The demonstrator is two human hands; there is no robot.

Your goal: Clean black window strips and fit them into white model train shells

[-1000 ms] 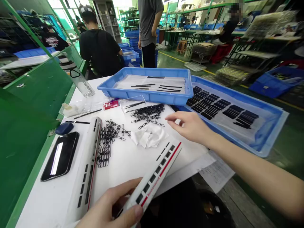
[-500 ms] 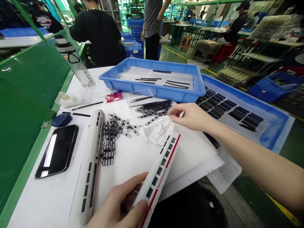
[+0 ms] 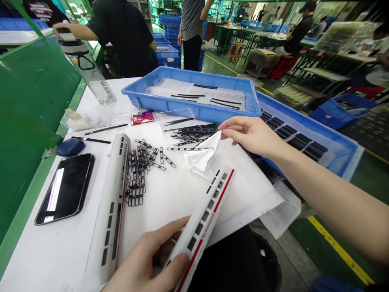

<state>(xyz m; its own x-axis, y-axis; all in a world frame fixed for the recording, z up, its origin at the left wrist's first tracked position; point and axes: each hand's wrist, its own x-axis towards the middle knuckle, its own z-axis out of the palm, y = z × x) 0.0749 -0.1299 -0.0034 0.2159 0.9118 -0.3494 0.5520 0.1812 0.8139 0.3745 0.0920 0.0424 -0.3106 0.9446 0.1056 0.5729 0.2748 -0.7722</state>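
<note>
My left hand (image 3: pixel 154 257) is wrapped round a white model train car body (image 3: pixel 204 221) with a red stripe, dark window openings and the word "Bordrestaurant". A white cloth (image 3: pixel 204 157) hangs by one corner from the pinched fingers of my right hand (image 3: pixel 243 132), its lower part on the table. Just behind the cloth are a pile of long black window strips (image 3: pixel 190 135) and a single strip (image 3: pixel 179 149). Left of the cloth lies a heap of short black window frames (image 3: pixel 136 170). A second white train car body (image 3: pixel 114 207) lies beside that heap.
A blue tray (image 3: pixel 191 109) with white and black strips stands at the back; another blue tray (image 3: pixel 337 134) is at the right. Along the left are a phone (image 3: pixel 65 188), a dark blue oval object (image 3: pixel 70 147) and a water bottle (image 3: pixel 91 77). A co-worker (image 3: pixel 121 38) sits beyond.
My right hand has risen slightly, pulling the cloth's corner up off the table. The co-worker's arm now reaches out behind the bottle. My left hand keeps its hold on the train car body.
</note>
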